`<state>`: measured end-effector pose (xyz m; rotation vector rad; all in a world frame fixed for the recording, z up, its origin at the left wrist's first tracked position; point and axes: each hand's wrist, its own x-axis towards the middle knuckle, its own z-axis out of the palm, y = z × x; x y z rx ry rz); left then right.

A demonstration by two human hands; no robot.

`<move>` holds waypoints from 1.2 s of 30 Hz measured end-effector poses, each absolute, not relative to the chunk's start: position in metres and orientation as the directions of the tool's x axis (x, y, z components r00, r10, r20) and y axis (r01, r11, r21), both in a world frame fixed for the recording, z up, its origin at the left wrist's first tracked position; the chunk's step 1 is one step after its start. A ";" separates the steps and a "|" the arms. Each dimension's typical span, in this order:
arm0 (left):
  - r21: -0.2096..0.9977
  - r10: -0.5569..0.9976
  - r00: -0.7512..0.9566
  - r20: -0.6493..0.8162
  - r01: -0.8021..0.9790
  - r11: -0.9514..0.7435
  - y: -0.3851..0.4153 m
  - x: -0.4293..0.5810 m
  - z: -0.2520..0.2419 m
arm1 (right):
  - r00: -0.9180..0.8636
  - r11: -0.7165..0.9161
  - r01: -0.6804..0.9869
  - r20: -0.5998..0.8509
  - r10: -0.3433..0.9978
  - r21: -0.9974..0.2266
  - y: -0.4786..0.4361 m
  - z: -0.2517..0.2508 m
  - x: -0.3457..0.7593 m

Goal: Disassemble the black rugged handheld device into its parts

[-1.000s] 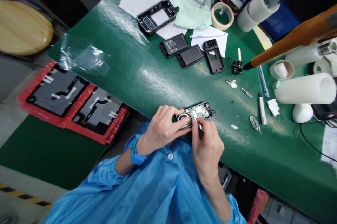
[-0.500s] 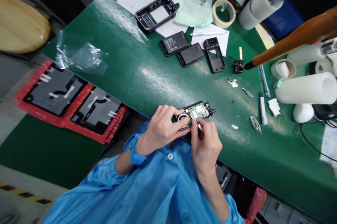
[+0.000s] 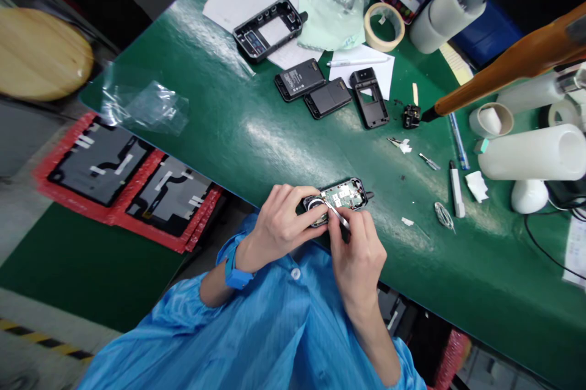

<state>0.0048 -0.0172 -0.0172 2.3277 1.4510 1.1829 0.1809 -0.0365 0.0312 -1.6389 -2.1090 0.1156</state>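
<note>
An opened handheld radio, its green circuit board showing and a stub antenna at its right end, lies at the table's near edge. My left hand grips the radio's left end, fingers closed around it beside a round, pale-rimmed part. In my right hand, closed, is a pair of metal tweezers. The tips point up and left onto the board, close to the round part. What they touch there is too small to make out.
Beyond my hands lie two battery packs, a black back housing and an open front housing. A soldering iron or similar orange-handled tool slants in from the right. Loose tools and white bottles stand rightward; plastic bags lie left.
The tweezers' tips have shifted left on the board, and the tweezers now lie at a flatter angle. My left hand keeps its hold. The whole view has shifted slightly.
</note>
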 end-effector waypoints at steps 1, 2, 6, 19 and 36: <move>0.501 0.817 0.225 0.531 0.694 -0.517 -0.017 0.005 -0.016 | -0.184 0.286 0.896 0.304 0.935 -0.338 -0.036 0.032 0.181; 0.498 0.818 0.232 0.527 0.695 -0.518 -0.017 0.004 -0.016 | -0.187 0.288 0.897 0.302 0.935 -0.334 -0.036 0.032 0.181; 0.488 0.816 0.255 0.519 0.695 -0.528 -0.017 0.004 -0.013 | -0.204 0.301 0.899 0.302 0.931 -0.319 -0.035 0.035 0.182; 0.500 0.841 0.272 0.467 0.703 -0.505 -0.016 0.003 -0.007 | -0.220 0.327 0.888 0.324 0.920 -0.323 -0.033 0.032 0.184; 0.606 0.875 0.379 0.302 0.632 -0.483 -0.010 -0.008 0.000 | -0.101 0.218 0.923 0.347 0.932 -0.318 -0.019 0.036 0.240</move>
